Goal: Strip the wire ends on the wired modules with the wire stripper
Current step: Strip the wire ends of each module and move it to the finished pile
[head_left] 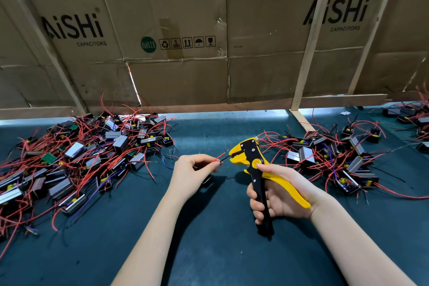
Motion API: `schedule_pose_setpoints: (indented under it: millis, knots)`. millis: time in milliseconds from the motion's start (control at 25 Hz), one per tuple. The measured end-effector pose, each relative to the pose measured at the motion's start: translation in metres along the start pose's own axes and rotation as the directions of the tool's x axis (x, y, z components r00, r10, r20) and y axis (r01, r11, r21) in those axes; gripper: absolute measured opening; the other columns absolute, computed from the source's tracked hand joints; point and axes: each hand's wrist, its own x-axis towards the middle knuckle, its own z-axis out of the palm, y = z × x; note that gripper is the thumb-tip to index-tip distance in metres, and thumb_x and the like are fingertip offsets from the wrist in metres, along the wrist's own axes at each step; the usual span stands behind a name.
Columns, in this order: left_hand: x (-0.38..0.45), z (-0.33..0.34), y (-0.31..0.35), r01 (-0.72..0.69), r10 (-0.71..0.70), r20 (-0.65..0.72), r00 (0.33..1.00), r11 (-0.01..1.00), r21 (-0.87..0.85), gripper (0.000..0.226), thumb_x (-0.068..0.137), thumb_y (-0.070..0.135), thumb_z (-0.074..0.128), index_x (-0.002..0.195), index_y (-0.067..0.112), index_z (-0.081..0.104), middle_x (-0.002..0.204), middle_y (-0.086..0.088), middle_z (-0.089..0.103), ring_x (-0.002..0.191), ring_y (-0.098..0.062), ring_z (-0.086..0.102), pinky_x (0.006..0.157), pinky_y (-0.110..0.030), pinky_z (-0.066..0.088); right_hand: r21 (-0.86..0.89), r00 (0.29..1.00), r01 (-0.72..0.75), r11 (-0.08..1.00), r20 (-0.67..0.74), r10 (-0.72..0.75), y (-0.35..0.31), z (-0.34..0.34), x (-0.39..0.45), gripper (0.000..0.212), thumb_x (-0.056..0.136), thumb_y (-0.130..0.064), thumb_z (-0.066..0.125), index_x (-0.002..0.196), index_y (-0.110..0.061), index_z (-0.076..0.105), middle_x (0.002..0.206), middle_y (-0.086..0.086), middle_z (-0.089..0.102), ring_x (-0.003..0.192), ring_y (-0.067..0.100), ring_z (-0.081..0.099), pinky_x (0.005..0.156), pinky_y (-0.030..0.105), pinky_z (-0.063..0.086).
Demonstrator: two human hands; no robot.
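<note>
Yellow wire stripper point(255, 165) sits gripped in my right hand point(281, 197), nose at the black wire point(224, 158) my left hand point(195, 173) pinches. Huge pile of modules point(76, 158) left, another pile point(336, 155) right (done ones? can't tell), so plenty remains.

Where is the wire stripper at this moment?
In the head view, the wire stripper is right of centre, gripped by the right hand above the green table. Its head points left toward the wires pinched by the left hand.
</note>
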Motion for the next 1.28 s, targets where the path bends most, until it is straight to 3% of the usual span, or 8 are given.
schedule_pose_setpoints:
  millis: [320,520,600,720,920,1080,1160,1280]
  knots:
    - [0.0,0.001,-0.002,-0.03,0.029,0.023,0.999,0.999,0.02,0.01,0.087,0.02,0.071,0.08,0.024,0.078,0.064,0.009,0.069,0.051,0.003,0.05,0.054,-0.01,0.037,-0.004,0.997,-0.037,0.999,-0.074,0.037,-0.002,0.006,0.0,0.057,0.084,-0.064,0.045,0.07,-0.009,0.054,0.06,0.008,0.047,0.054,0.026,0.052,0.066,0.036,0.051]
    - [-0.001,0.001,-0.001,-0.027,0.027,0.016,1.0,0.999,0.039,0.009,0.087,0.02,0.072,0.08,0.023,0.078,0.066,0.006,0.07,0.058,0.0,0.053,0.059,-0.015,0.04,-0.012,0.971,0.007,1.0,-0.239,-0.009,-0.003,0.008,0.002,0.057,0.079,-0.069,0.047,0.058,-0.015,0.047,0.045,-0.001,0.031,0.035,0.015,0.034,0.042,0.025,0.039]
    - [-0.001,0.002,-0.001,-0.024,0.023,0.018,1.0,0.999,0.047,0.009,0.086,0.02,0.073,0.08,0.023,0.078,0.066,0.006,0.07,0.058,0.0,0.053,0.059,-0.015,0.039,0.029,0.966,0.024,0.999,-0.257,-0.016,-0.001,0.007,0.003,0.058,0.08,-0.068,0.047,0.06,-0.014,0.048,0.047,0.001,0.035,0.038,0.017,0.038,0.045,0.026,0.042]
    - [-0.003,0.002,0.001,-0.04,0.037,0.04,0.999,0.996,0.077,0.006,0.083,0.019,0.077,0.078,0.024,0.077,0.065,0.008,0.068,0.056,0.001,0.051,0.059,-0.014,0.039,0.189,0.968,0.082,0.979,-0.248,-0.033,0.004,0.009,0.005,0.053,0.081,-0.058,0.055,0.073,-0.005,0.057,0.068,0.016,0.053,0.062,0.031,0.058,0.073,0.041,0.055]
    - [-0.004,-0.007,-0.001,-0.208,0.245,-0.019,0.969,0.86,0.465,0.005,0.082,0.028,0.077,0.08,0.024,0.078,0.077,0.008,0.059,0.081,-0.012,0.052,0.07,-0.026,0.041,0.321,0.959,0.092,0.943,-0.283,0.003,0.002,0.008,0.004,0.051,0.075,-0.049,0.063,0.088,0.0,0.055,0.078,0.02,0.058,0.071,0.035,0.062,0.08,0.047,0.054]
    - [-0.007,-0.007,0.003,-0.016,0.217,-0.159,0.963,0.638,0.77,0.034,0.095,0.045,0.056,0.073,0.023,0.07,0.067,0.004,0.054,0.073,-0.023,0.059,0.057,-0.03,0.039,0.318,0.963,0.073,0.945,-0.27,0.017,0.002,0.008,0.005,0.051,0.076,-0.049,0.062,0.089,0.0,0.055,0.079,0.02,0.058,0.071,0.035,0.063,0.078,0.046,0.055]
    - [-0.007,-0.005,0.012,-0.061,0.27,-0.196,0.943,0.718,0.693,0.037,0.097,0.038,0.055,0.068,0.017,0.064,0.06,0.004,0.054,0.067,-0.028,0.061,0.056,-0.033,0.042,0.335,0.962,0.072,0.94,-0.27,0.022,0.001,0.007,0.006,0.052,0.074,-0.048,0.063,0.089,0.0,0.055,0.078,0.02,0.058,0.071,0.035,0.063,0.078,0.046,0.056]
    - [0.003,0.016,0.044,-0.391,0.465,-0.176,0.867,0.856,0.338,0.021,0.096,0.022,0.06,0.087,0.01,0.075,0.078,0.003,0.071,0.068,-0.008,0.066,0.067,-0.035,0.054,0.334,0.964,0.056,0.941,-0.263,0.036,-0.001,0.006,0.008,0.051,0.072,-0.048,0.063,0.087,0.0,0.056,0.077,0.02,0.059,0.069,0.034,0.063,0.078,0.046,0.055]
